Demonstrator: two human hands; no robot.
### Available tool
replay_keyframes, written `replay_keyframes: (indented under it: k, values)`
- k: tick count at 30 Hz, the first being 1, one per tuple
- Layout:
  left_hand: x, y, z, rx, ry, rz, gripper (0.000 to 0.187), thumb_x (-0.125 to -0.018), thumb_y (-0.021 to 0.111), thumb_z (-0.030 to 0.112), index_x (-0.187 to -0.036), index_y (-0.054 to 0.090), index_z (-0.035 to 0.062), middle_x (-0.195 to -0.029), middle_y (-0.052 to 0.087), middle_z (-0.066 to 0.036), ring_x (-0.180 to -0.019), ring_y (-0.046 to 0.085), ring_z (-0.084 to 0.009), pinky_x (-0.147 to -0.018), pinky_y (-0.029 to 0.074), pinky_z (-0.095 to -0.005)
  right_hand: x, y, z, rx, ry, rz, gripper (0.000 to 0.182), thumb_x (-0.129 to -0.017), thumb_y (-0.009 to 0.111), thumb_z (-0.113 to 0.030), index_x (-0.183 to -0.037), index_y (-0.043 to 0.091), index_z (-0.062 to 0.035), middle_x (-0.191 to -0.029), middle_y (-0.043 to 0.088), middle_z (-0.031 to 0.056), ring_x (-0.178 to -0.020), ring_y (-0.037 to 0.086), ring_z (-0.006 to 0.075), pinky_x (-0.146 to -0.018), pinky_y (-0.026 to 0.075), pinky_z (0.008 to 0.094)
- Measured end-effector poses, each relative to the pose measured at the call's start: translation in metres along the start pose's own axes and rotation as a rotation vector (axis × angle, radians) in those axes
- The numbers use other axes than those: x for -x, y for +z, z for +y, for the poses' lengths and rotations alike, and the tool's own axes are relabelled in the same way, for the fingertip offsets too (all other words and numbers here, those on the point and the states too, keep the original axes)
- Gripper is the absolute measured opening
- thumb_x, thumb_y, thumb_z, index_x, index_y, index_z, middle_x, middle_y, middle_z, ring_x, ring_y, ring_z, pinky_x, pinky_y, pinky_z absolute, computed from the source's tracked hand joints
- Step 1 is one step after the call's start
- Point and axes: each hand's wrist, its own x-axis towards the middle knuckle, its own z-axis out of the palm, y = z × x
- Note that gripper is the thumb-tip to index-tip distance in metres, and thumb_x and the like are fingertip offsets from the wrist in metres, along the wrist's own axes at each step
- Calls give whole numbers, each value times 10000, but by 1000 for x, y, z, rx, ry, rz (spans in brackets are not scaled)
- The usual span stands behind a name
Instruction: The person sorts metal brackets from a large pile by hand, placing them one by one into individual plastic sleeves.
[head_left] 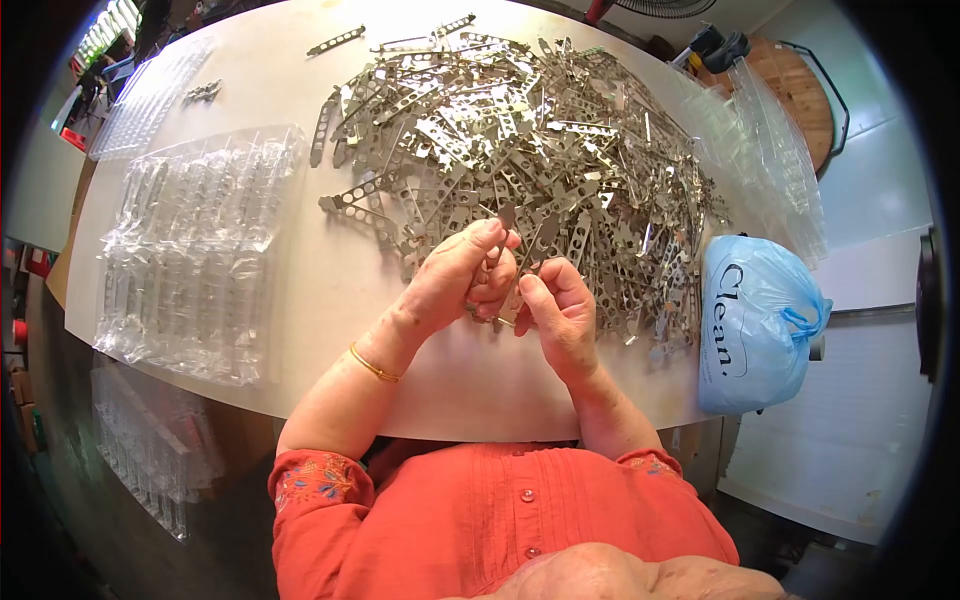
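- A broad, pale, smooth-topped work table [490,405] fills most of the scene; its near edge runs just in front of the person.
- A wide heap of flat, silvery metal strips with round holes [570,160] covers the middle and far part. The strips lie crossed and overlapping, so pulling one could drag others along or bend a thin one.
- On the left, well apart from the heap, lies clear, ridged plastic tray packaging [185,245]. It looks thin; an elbow swung left might buckle it or push it over the edge.
- Clear, flat plastic sheeting [785,155] lies at the far right and would probably slide if the heap spread against it.
- A light-blue, knotted plastic bag lettered "Clean." [755,325] sits on the right, just beside the heap; a bump could topple it off the edge.
- The left hand [465,275], at the heap's near side, grasps a strip between thumb and fingers.
- The right hand [562,315], close beside it, is curled with thumb and fingertips together; whether it grips the same strip or another I cannot tell.
- The dark, rounded-ended metal strip [507,214] pokes up from the left hand, over the heap; a loose pinch could drop it among its likes, and its edges might nick bare fingers.
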Motion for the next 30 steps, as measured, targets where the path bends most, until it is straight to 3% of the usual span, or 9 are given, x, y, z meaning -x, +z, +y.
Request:
replay_keyframes:
  k: [2, 6, 8, 14, 18, 20, 23, 30]
  values:
    - [0, -3, 0, 52, 13, 1, 264, -1077, 423, 316, -1125, 502, 68, -758, 532, -44, -469, 353, -92, -428, 380, -269, 0, -1, 0, 5, -1, 6, 73, -1012, 575, -103, -983, 526, -58, -802, 639, 27, -609, 558, 63, -539, 463, 214]
    - [-2, -2, -1, 43, 83, 0, 204, -1076, 426, 267, -1088, 495, 75, -810, 559, -66, -486, 391, -111, -444, 401, -278, 1, -1, 0, 56, -9, 53, 60, -1005, 581, -94, -1002, 531, -60, -804, 631, 18, -615, 552, 50, -533, 465, 206]
    - [-4, -2, -4, 71, 121, 14, 146, -1069, 445, 215, -1059, 498, 80, -860, 593, -68, -554, 479, -113, -496, 443, -265, 0, -2, 0, 67, -22, 47, 60, -1002, 584, -90, -1004, 532, -61, -798, 623, 11, -613, 547, 45, -531, 464, 203]
    - [-5, -6, -7, -118, 196, 70, 97, -1029, 551, 167, -1012, 570, 74, -867, 628, -29, -707, 575, -88, -609, 471, -204, 4, 1, -1, 100, -35, 53, 65, -995, 589, -72, -995, 525, -64, -775, 590, -13, -602, 526, 34, -525, 456, 196]
    - [-3, -6, -5, -141, 179, 79, 101, -1009, 596, 170, -1004, 611, 70, -831, 627, -8, -709, 573, -80, -627, 471, -200, 4, 3, 0, 142, -57, 41, 71, -990, 588, -56, -987, 518, -65, -757, 565, -27, -596, 515, 27, -518, 448, 193]
    - [-2, -6, -3, -138, 176, 58, 128, -1001, 629, 201, -981, 634, 75, -817, 615, 22, -684, 555, -49, -588, 420, -176, 4, 3, 1, 138, -64, 38, 71, -989, 587, -49, -987, 518, -65, -753, 558, -31, -593, 511, 27, -517, 447, 193]
    - [-3, -7, -3, -52, 146, 69, 90, -994, 631, 161, -1005, 661, 76, -836, 645, 15, -724, 587, -78, -640, 481, -204, 4, 5, 1, 133, -71, 43, 72, -987, 583, -37, -988, 517, -66, -748, 551, -34, -585, 504, 27, -513, 443, 193]
    - [-3, -9, -5, 9, 113, 32, 74, -980, 656, 149, -1008, 665, 81, -849, 654, 18, -726, 593, -74, -635, 494, -221, 5, 6, 0, 129, -46, 48, 73, -987, 581, -34, -984, 517, -70, -741, 551, -33, -574, 494, 24, -503, 429, 195]
